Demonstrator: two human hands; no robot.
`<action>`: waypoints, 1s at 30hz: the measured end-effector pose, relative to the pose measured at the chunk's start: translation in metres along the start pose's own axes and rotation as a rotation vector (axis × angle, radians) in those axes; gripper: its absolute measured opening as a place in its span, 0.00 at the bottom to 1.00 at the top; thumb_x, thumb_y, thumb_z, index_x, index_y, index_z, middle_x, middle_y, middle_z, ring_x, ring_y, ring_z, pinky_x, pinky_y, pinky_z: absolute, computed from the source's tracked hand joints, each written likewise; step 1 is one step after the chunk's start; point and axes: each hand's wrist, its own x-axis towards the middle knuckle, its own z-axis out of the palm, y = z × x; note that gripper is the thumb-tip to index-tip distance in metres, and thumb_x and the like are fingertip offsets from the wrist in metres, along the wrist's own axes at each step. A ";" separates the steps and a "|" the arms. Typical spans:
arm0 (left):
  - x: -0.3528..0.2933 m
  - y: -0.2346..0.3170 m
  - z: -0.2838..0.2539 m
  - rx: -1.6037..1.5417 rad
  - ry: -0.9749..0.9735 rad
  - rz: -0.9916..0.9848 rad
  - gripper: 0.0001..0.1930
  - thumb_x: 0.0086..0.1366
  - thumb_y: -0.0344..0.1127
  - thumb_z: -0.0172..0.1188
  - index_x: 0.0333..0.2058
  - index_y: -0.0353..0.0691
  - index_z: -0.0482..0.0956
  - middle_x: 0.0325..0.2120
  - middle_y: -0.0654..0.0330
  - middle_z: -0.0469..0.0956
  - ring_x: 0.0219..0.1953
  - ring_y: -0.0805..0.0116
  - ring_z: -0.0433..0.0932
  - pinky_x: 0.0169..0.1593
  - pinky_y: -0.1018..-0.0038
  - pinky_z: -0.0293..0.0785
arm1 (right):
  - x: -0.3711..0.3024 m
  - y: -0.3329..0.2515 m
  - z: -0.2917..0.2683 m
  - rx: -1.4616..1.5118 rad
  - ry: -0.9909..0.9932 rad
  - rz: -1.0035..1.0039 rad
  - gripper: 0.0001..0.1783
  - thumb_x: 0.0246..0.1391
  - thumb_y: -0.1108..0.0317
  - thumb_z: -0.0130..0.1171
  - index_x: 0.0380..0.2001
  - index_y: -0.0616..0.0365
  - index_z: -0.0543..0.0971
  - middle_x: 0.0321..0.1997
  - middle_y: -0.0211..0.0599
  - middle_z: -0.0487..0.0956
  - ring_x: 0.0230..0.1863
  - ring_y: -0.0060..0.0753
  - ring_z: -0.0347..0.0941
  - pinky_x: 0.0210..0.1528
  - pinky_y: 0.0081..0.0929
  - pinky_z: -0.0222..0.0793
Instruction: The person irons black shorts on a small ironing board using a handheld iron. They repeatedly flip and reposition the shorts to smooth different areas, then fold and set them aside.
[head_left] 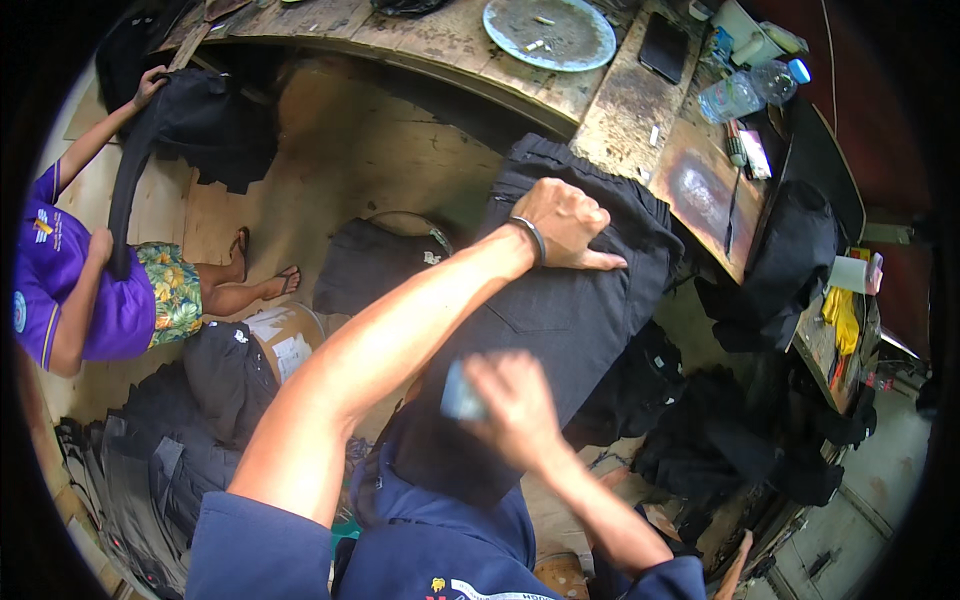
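Note:
Black trousers (530, 310) with a gathered elastic waistband stretch from the bench edge down over my lap. My left hand (565, 222), a dark band on its wrist, is closed on the cloth just below the waistband, thumb pointing right. Lower down, over the trouser leg, my right hand (515, 400) is smeared by motion. Its fingers are wrapped round a small pale blue block-shaped thing (463, 392), too blurred to name. Whether that thing touches the cloth I cannot tell.
The wooden bench (430, 40) holds a round plate (550, 35) with cigarette ends, a phone (664, 48) and a water bottle (750, 90). Black garments (740, 430) lie heaped at right. To the left, a person in purple (90, 270) holds black cloth (215, 120).

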 end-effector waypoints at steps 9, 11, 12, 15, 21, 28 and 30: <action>0.000 -0.001 0.003 0.005 -0.012 -0.015 0.40 0.63 0.81 0.59 0.25 0.43 0.86 0.23 0.57 0.85 0.31 0.57 0.89 0.37 0.60 0.85 | -0.059 -0.009 0.029 0.129 -0.194 0.066 0.52 0.23 0.63 0.86 0.61 0.54 0.80 0.51 0.40 0.79 0.55 0.48 0.76 0.58 0.46 0.74; 0.000 -0.001 0.003 0.015 -0.008 -0.024 0.40 0.62 0.82 0.60 0.24 0.43 0.86 0.22 0.57 0.85 0.30 0.57 0.88 0.36 0.61 0.84 | -0.032 0.004 0.001 0.022 -0.052 0.023 0.47 0.28 0.63 0.85 0.59 0.55 0.80 0.48 0.42 0.78 0.49 0.50 0.76 0.52 0.49 0.72; 0.001 -0.002 0.003 0.026 0.026 -0.011 0.41 0.61 0.82 0.60 0.24 0.43 0.86 0.22 0.57 0.85 0.29 0.57 0.88 0.36 0.62 0.84 | -0.012 0.015 -0.013 -0.042 0.090 0.017 0.46 0.29 0.66 0.84 0.58 0.56 0.79 0.49 0.43 0.78 0.49 0.51 0.75 0.51 0.51 0.71; 0.001 -0.001 0.003 0.025 -0.024 -0.031 0.41 0.60 0.82 0.61 0.24 0.43 0.86 0.22 0.57 0.84 0.29 0.58 0.88 0.34 0.62 0.84 | -0.023 0.005 -0.003 -0.091 0.187 0.127 0.45 0.24 0.70 0.85 0.54 0.57 0.82 0.51 0.43 0.80 0.51 0.52 0.76 0.54 0.50 0.72; 0.003 -0.003 0.003 0.003 -0.067 -0.048 0.42 0.60 0.84 0.58 0.24 0.44 0.86 0.23 0.57 0.85 0.30 0.57 0.88 0.36 0.61 0.84 | -0.037 0.014 -0.017 0.054 -0.038 -0.038 0.46 0.29 0.64 0.85 0.59 0.55 0.80 0.49 0.40 0.79 0.50 0.47 0.76 0.53 0.46 0.73; 0.000 0.001 0.008 0.038 -0.020 -0.059 0.41 0.58 0.84 0.62 0.23 0.44 0.86 0.21 0.58 0.84 0.28 0.58 0.87 0.34 0.62 0.84 | -0.073 0.001 0.002 0.058 -0.037 0.193 0.55 0.18 0.71 0.86 0.61 0.52 0.79 0.57 0.40 0.79 0.59 0.49 0.74 0.59 0.48 0.72; 0.001 -0.003 0.009 0.050 -0.007 -0.064 0.41 0.58 0.84 0.62 0.23 0.44 0.86 0.21 0.59 0.84 0.28 0.58 0.87 0.34 0.62 0.84 | -0.065 0.004 -0.014 0.074 -0.165 0.116 0.54 0.20 0.66 0.86 0.62 0.52 0.79 0.54 0.39 0.79 0.57 0.49 0.75 0.58 0.48 0.72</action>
